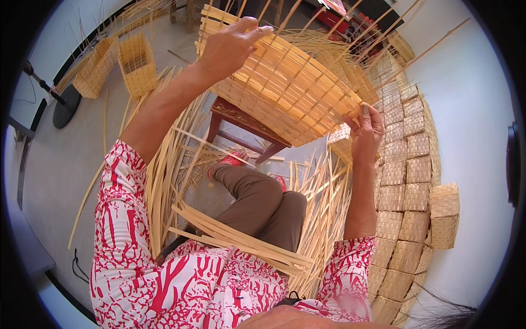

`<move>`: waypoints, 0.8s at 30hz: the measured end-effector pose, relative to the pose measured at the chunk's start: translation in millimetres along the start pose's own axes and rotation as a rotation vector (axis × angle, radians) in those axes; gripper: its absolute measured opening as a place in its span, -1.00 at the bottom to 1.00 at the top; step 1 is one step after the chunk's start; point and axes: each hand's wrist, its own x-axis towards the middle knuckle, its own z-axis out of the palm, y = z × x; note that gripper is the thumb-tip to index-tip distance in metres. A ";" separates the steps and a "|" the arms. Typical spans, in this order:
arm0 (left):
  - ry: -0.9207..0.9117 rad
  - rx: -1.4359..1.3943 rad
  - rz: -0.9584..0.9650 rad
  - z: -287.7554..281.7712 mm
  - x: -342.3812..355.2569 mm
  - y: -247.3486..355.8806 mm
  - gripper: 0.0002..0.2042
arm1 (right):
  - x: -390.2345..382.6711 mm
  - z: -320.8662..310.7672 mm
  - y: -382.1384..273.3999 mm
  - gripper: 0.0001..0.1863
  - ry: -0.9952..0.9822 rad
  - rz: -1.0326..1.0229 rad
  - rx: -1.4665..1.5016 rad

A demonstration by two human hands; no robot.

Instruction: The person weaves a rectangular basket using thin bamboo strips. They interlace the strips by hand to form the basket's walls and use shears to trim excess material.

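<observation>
A partly woven bamboo basket (296, 82) is tilted in front of me over a small wooden stool (246, 125), with long loose stakes sticking up from its far edge. My left hand (231, 46) grips the basket's upper left part, its fingers bent over the strips. At the basket's right corner my right hand (366, 129) pinches the strip ends between thumb and fingers. Several loose flat bamboo strips (235, 230) lie across my lap. The far side of the basket is hidden.
Stacked woven baskets (402, 192) line the wall on the right, with one more basket (445, 216) beside them. Two open baskets (137, 66) stand at the far left near a round black stand base (67, 107). Loose strips (164, 164) cover the floor around my legs.
</observation>
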 end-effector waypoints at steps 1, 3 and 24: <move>-0.006 -0.001 0.000 -0.2 -0.8 -1.4 -0.45 | -1.4 2.4 1.7 -0.83 0.013 -0.006 -0.006; 0.014 -0.003 0.012 -0.6 2.0 2.4 -0.47 | -0.7 3.8 0.9 -0.84 0.033 -0.036 -0.007; -0.045 -0.341 -0.130 -54.2 23.4 -36.1 -0.87 | 26.0 -57.9 10.2 -0.87 -0.053 0.034 0.171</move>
